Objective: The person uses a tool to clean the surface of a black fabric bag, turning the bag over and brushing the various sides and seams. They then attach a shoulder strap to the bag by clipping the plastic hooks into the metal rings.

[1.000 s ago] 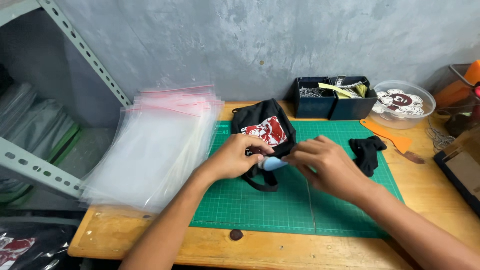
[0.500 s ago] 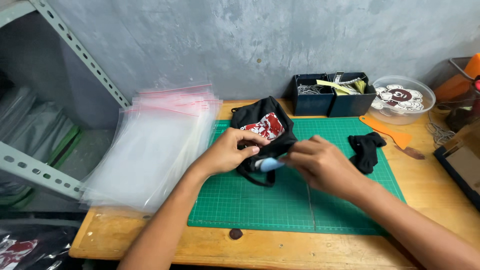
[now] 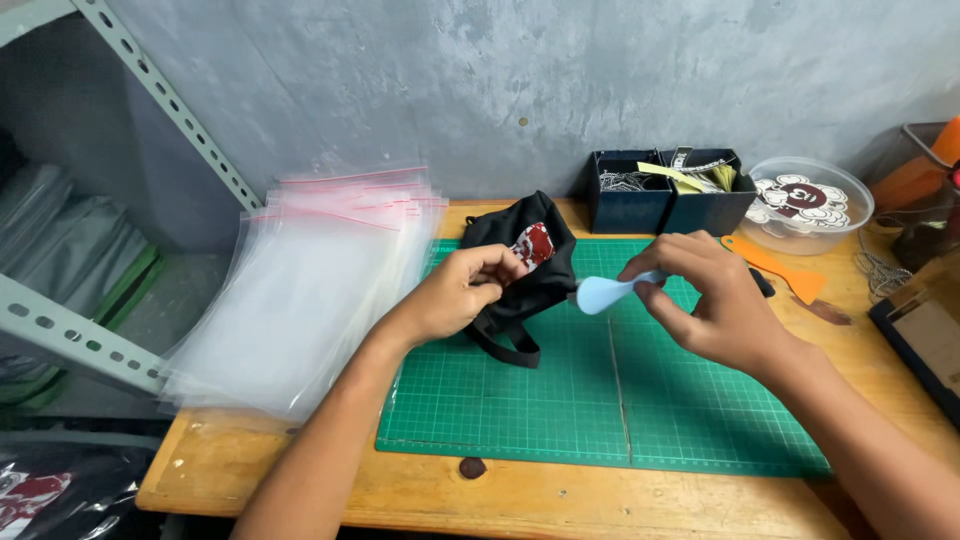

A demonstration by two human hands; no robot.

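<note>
Centre of frame: my left hand [image 3: 462, 295] has its grip closed on the edge of the black pouch [image 3: 525, 262], which lies on the green mat [image 3: 560, 400] with its strap trailing toward me. Just right of it, my right hand [image 3: 705, 300] pinches a pale blue tab [image 3: 603, 293], lifted clear of the pouch and apart from it. The step in hand looks like fitting or inserting the tab; the next move would call for holding the pouch mouth open and lining the tab up with it. The wooden counter [image 3: 300, 470] carries a stack of clear bags [image 3: 310, 290] at left, two dark bins [image 3: 665, 190] and a clear bowl [image 3: 815, 200] at upper right, and an orange scraper [image 3: 775, 265]. Behind stands a grey wall [image 3: 500, 80]; a metal shelf [image 3: 60, 330] occupies the left edge.
</note>
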